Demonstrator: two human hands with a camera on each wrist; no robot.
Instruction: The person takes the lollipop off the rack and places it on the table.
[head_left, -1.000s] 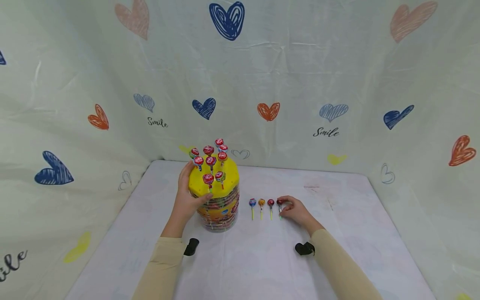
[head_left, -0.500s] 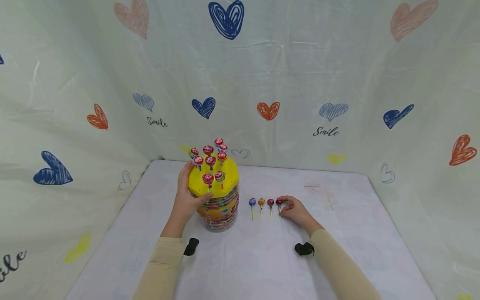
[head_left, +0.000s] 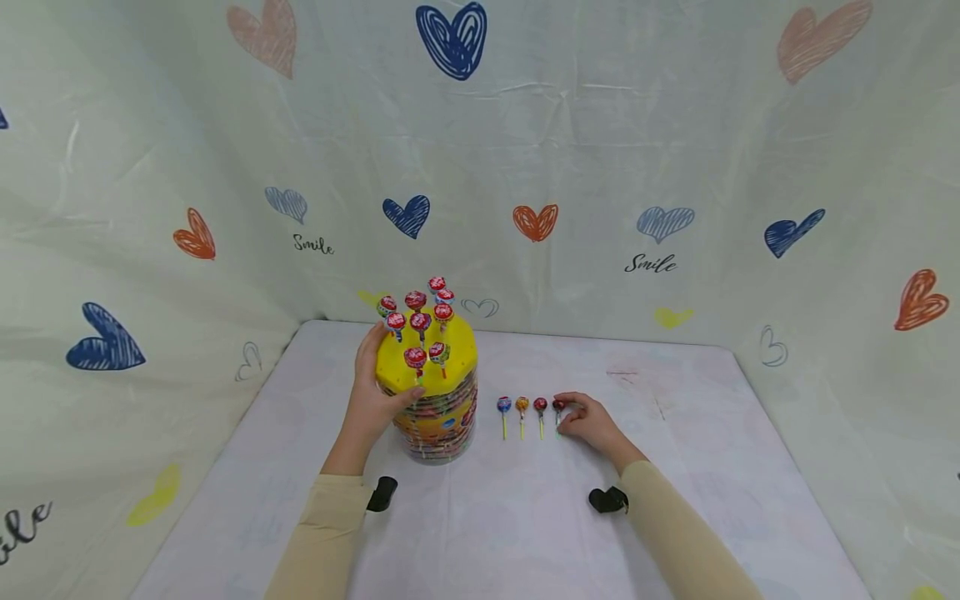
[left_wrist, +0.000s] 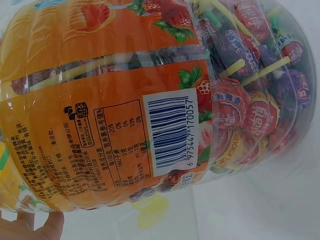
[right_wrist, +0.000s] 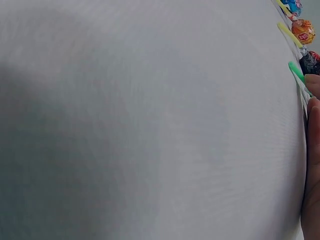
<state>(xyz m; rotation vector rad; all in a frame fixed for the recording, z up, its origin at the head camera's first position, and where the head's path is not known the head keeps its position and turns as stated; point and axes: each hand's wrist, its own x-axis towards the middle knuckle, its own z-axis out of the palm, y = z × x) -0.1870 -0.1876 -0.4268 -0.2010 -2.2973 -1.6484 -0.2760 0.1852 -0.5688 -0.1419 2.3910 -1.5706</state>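
On the left of the table stands a clear plastic jar [head_left: 435, 429] of lollipops with a yellow lid [head_left: 463, 354]. Several wrapped lollipops [head_left: 416, 358] stick upright out of that lid. My left hand [head_left: 372, 404] grips the jar near its top, thumb in front and fingers on the left side. The left wrist view shows its orange label [left_wrist: 120, 120] close up, with some fingers [left_wrist: 47, 227] low at the left. My right hand [head_left: 596, 425] pinches a dark red lollipop [head_left: 558, 406] with a green stick [right_wrist: 296, 72], lying at the right end of a short row.
Left of the held lollipop lie a red lollipop [head_left: 541, 405], an orange lollipop [head_left: 522, 405] and a blue lollipop [head_left: 504, 405], sticks toward me. A pale cloth covers the table [head_left: 487, 525]. Behind it hangs a white curtain [head_left: 600, 150] printed with hearts.
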